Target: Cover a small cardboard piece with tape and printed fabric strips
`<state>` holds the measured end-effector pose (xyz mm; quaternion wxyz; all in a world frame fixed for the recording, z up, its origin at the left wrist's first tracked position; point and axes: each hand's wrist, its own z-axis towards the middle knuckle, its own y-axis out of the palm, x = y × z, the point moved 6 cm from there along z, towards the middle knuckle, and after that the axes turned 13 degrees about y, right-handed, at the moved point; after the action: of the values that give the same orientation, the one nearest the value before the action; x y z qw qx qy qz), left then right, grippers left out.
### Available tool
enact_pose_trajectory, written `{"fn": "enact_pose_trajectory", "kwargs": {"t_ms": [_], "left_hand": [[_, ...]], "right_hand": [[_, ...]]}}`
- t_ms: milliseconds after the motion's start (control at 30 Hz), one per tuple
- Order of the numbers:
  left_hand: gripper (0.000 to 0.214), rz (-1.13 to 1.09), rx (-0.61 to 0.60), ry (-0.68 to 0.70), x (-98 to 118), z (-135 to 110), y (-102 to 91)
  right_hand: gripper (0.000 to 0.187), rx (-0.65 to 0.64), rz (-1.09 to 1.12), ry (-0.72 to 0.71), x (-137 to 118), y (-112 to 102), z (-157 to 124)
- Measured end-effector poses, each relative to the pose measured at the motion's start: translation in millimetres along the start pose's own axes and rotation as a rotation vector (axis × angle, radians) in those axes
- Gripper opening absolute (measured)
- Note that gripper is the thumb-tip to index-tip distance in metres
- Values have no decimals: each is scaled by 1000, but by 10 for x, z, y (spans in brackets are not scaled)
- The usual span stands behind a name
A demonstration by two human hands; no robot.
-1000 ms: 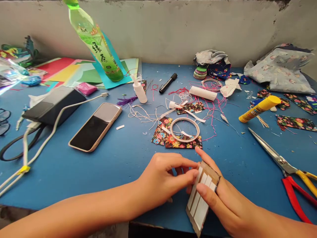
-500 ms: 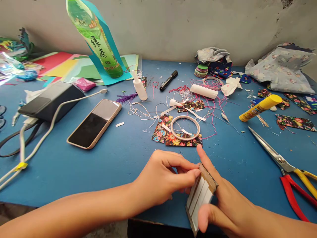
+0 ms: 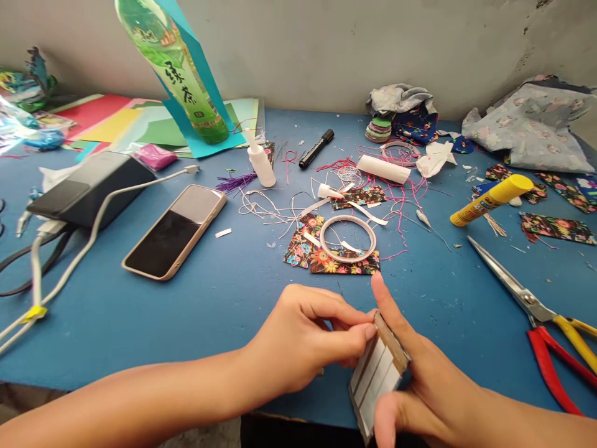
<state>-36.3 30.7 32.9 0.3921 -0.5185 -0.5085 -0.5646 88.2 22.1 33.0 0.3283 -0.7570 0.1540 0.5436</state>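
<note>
A small flat cardboard piece (image 3: 379,367) with white strips across its face and brown edges is held tilted near the table's front edge. My left hand (image 3: 308,336) pinches its top left corner between thumb and fingertips; whether a tape end is also in that pinch I cannot tell. Behind the piece, my right hand (image 3: 420,367) supports it against the palm, with the thumb in front and the forefinger stretched upward. Just beyond the hands, a roll of tape (image 3: 323,239) lies on black floral fabric pieces (image 3: 345,266).
Scissors (image 3: 529,300) and a yellow glue stick (image 3: 489,200) lie at the right. A phone (image 3: 175,233), a power bank with cable (image 3: 88,190) and a green tea bottle (image 3: 196,99) are at the left. Tangled threads, a glue bottle (image 3: 261,163) and a marker (image 3: 316,148) are farther back.
The view has shifted slightly. Both hands keep almost the same hold on the cardboard piece, and the left hand's fingers have shifted a little at its corner.
</note>
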Motion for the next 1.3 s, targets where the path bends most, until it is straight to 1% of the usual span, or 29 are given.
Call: {"fn": "enact_pose_trajectory", "kwargs": {"t_ms": [133,267,400,600,700,833,1033,1300], "left_hand": [[13,114,-5,96,52,-10,0],[14,159,-8,129,77,-17,-6],[14,154,-16,116,73,-21,-14],[13,143,-15,105,75,-20,-21],[11,68,-14,49,46,-14,-16],[9,-63,-36,-36,-16,-12,7],[9,-93,-72,-12,-34,5,9],[10,-94,-68,-27,-42,6,0]], "right_hand": [[112,29,-17,-9,-12,-4,9],[105,51,-2,-54,-41,-22,7],[100,56,28,-41,-29,-41,-4],[98,49,60,-43,-25,-31,-17],[99,63,68,-68,-27,-32,-18],[102,47,89,-95,-26,-23,-23],[98,22,142,-106,-13,-10,-9],[93,24,154,-119,-63,-29,1]]}}
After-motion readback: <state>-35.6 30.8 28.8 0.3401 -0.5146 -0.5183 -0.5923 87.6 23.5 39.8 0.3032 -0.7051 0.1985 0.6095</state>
